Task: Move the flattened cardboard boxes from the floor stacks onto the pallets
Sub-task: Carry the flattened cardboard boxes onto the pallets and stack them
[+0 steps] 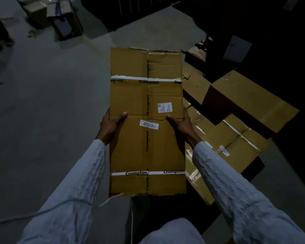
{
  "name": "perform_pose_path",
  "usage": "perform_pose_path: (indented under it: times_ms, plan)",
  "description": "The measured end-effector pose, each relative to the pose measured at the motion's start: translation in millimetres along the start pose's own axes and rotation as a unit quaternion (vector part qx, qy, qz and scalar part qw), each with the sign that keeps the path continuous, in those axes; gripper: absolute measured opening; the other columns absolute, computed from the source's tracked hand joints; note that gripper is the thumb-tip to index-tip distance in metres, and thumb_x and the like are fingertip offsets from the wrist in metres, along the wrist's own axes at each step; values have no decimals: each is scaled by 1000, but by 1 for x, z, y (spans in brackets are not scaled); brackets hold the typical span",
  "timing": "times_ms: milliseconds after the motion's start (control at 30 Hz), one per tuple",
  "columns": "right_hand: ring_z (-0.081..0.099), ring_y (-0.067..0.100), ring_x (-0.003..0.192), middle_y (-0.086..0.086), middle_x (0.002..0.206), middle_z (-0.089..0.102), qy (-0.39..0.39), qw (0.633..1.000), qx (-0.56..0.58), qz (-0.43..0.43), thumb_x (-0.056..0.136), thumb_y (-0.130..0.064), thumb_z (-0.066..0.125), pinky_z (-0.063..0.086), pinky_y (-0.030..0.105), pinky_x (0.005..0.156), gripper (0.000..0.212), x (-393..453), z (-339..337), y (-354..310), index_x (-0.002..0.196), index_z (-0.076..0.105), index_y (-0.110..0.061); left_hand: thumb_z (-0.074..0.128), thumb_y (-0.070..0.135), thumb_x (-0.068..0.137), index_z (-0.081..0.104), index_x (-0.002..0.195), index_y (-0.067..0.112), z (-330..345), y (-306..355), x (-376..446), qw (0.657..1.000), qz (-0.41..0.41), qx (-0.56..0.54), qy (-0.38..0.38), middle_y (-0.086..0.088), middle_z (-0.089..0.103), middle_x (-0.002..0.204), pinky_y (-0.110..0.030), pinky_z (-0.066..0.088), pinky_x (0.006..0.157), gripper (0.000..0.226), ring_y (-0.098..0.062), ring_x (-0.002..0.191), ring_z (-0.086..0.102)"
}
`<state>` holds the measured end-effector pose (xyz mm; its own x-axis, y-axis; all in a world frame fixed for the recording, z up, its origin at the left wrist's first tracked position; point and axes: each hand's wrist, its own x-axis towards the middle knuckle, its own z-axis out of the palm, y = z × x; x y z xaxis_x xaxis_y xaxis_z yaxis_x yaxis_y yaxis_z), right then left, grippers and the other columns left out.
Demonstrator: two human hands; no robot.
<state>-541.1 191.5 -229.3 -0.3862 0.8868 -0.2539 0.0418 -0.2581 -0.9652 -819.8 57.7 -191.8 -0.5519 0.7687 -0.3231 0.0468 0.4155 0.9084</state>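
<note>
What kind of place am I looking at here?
Likely a dim warehouse or storeroom: bare concrete floor, flattened cardboard boxes piled on the right, more cartons standing at the back. Both hands, left and right, hold a flattened Crompton-taped box.

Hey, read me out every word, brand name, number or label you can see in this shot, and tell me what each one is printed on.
"Crompton": repeated on the white tape strips and in black along the centre seam of the flattened cardboard box held by the left hand and right hand.
White sticker: print too blurred to read.
White barcode label: too small to read.
Flattened boxes on the floor: no legible text.
</note>
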Motion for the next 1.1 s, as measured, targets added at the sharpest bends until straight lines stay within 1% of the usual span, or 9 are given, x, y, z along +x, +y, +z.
perform_pose_path:
  times_ms: [133, 300, 367, 433, 533, 733, 900, 1000, 1100]
  plan:
    - [70, 20, 112, 0, 130, 67, 48, 999, 12, 10, 77, -39, 88, 62, 46, 85, 91, 55, 9, -9, 151, 35, -40, 81, 66, 78, 44, 152, 37, 7, 30, 79, 999, 8, 16, -51, 0, 64, 139, -57, 57, 98, 87, -24, 117, 68]
    - [68, 20, 114, 1, 132, 65, 142, 989, 32, 38, 82, -32, 85, 62, 30, 76, 88, 97, 2, -7, 153, 34, -34, 80, 59, 82, 43, 154, 33, 42, 54, 166, 991, 1, 38, -128, -1, 64, 138, -51, 59, 94, 85, -26, 116, 68]
    - [67, 20, 117, -1, 133, 65, 196, 978, 40, 61, 77, -41, 88, 62, 42, 86, 90, 111, -5, 5, 150, 35, -42, 80, 55, 84, 43, 154, 31, 65, 57, 202, 984, -6, 49, -174, 0, 64, 135, -44, 60, 87, 83, -25, 115, 68]
    - [67, 21, 118, -3, 133, 66, 252, 963, 52, 80, 71, -48, 90, 58, 53, 92, 91, 122, -13, 24, 146, 38, -47, 80, 55, 84, 43, 154, 30, 90, 55, 237, 973, -7, 68, -222, 1, 64, 134, -44, 60, 87, 82, -24, 115, 68]
    - [66, 20, 118, -5, 133, 66, 325, 939, 56, 99, 71, -53, 89, 56, 54, 96, 89, 135, -24, 54, 145, 40, -46, 79, 57, 85, 42, 154, 30, 133, 43, 287, 949, -3, 101, -298, -2, 62, 141, -52, 58, 97, 84, -26, 118, 66]
    - [64, 18, 120, -3, 136, 62, 419, 895, 72, 136, 79, -39, 86, 54, 48, 101, 84, 163, -52, 113, 150, 42, -32, 78, 52, 87, 44, 153, 28, 221, 2, 356, 907, -11, 133, -399, 0, 64, 137, -46, 59, 93, 77, -22, 116, 68]
    - [61, 12, 120, -11, 131, 61, 471, 870, 34, 144, 82, -41, 82, 52, 45, 104, 81, 195, -82, 179, 150, 39, -32, 77, 45, 91, 50, 147, 24, 287, -48, 402, 888, -4, 153, -433, 2, 68, 130, -34, 61, 88, 65, -16, 111, 71]
    - [52, 15, 133, -7, 147, 53, 501, 852, -10, 153, 79, -55, 79, 47, 45, 110, 93, 211, -96, 220, 155, 30, -36, 75, 38, 94, 53, 138, 25, 322, -79, 417, 879, 2, 156, -450, 5, 69, 125, -23, 61, 81, 52, -8, 104, 73]
    - [47, 13, 135, -4, 153, 48, 527, 834, -54, 153, 82, -51, 78, 41, 37, 111, 93, 220, -110, 248, 158, 26, -33, 78, 42, 91, 58, 138, 17, 349, -104, 429, 876, -1, 156, -456, 0, 72, 124, -27, 62, 84, 57, -10, 104, 74]
